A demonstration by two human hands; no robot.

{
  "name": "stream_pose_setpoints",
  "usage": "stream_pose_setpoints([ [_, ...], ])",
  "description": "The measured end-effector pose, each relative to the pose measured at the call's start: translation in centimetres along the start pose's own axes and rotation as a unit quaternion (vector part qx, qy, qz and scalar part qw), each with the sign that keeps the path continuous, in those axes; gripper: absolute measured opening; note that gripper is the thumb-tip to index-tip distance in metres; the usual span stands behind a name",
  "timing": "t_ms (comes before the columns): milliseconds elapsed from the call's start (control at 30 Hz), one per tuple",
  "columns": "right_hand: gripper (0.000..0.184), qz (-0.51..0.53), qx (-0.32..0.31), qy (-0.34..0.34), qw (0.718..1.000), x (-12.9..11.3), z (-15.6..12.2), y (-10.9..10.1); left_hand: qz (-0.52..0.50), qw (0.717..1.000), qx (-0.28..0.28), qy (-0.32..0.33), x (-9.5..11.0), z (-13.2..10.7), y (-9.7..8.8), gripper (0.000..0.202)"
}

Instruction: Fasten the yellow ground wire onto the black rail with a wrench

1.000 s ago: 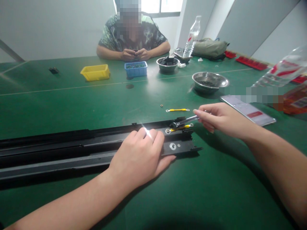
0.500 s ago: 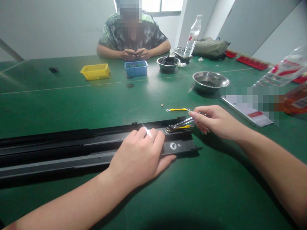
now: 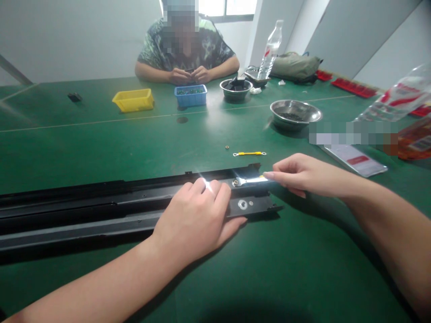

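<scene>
Across the near rail of a pair of long black metal rails (image 3: 141, 196) lies my left hand (image 3: 198, 213), its fingers curled over the top and its thumb along the near side. My right hand (image 3: 292, 175) pinches the handle of a shiny wrench (image 3: 251, 180) beyond the rails' right end. The wrench head sits at a nut (image 3: 235, 183) on the far rail. A bit of yellow shows behind the handle, mostly hidden. Closer to me, a pale round washer (image 3: 242, 204) is on the near rail. Behind the rails lie a yellow wire with ring terminals (image 3: 249, 154) and a small nut (image 3: 227, 147).
Farther back stand a yellow bin (image 3: 134, 101), a blue bin of small parts (image 3: 190, 96) and two metal bowls, one nearer (image 3: 296, 107), one behind (image 3: 235, 96). A phone (image 3: 358, 160) and bottles (image 3: 397, 96) are at right. A person (image 3: 186, 54) sits opposite.
My right hand has lowered and shifted slightly towards me, swinging the wrench handle down flatter along the rail. My left hand has stayed in place.
</scene>
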State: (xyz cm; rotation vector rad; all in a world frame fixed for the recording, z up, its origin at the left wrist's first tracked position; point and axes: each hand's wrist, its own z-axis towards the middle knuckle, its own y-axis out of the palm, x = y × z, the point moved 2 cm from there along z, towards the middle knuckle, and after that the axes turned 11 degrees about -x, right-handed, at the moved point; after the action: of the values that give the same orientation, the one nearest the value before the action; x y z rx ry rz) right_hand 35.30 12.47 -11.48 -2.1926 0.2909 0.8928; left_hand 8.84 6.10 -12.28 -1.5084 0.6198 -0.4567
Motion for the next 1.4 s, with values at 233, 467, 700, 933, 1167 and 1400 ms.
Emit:
stream_pose_setpoints([
  [233, 0.052, 0.007, -0.051, -0.008, 0.999, 0.3, -0.3, -0.2, -0.001, 1.0, 0.0, -0.003, 0.0, 0.1, 0.0, 0.051],
  [467, 0.053, 0.018, -0.049, -0.011, 0.999, 0.3, -0.5, -0.3, -0.001, 1.0, -0.003, -0.004, 0.2, 0.0, 0.0, 0.05],
  [700, 0.057, 0.05, -0.012, 0.029, 0.998, 0.3, -0.5, -0.4, -0.002, 1.0, 0.007, -0.001, 0.2, 0.0, -0.2, 0.05],
  [933, 0.055, 0.089, 0.164, -0.062, 0.98, -0.1, -0.3, -0.8, 0.003, 1.0, -0.002, -0.003, 0.2, 0.0, -0.2, 0.05],
  [1167, 0.057, 0.123, 0.181, -0.091, 0.972, -1.1, 0.0, -0.1, -0.004, 1.0, -0.004, -0.001, 0.1, 0.1, -0.1, 0.049],
  [1400, 0.058, 0.117, 0.163, -0.083, 0.976, -1.0, 0.7, 0.4, -0.001, 1.0, 0.006, -0.002, 0.2, 0.0, -0.2, 0.049],
])
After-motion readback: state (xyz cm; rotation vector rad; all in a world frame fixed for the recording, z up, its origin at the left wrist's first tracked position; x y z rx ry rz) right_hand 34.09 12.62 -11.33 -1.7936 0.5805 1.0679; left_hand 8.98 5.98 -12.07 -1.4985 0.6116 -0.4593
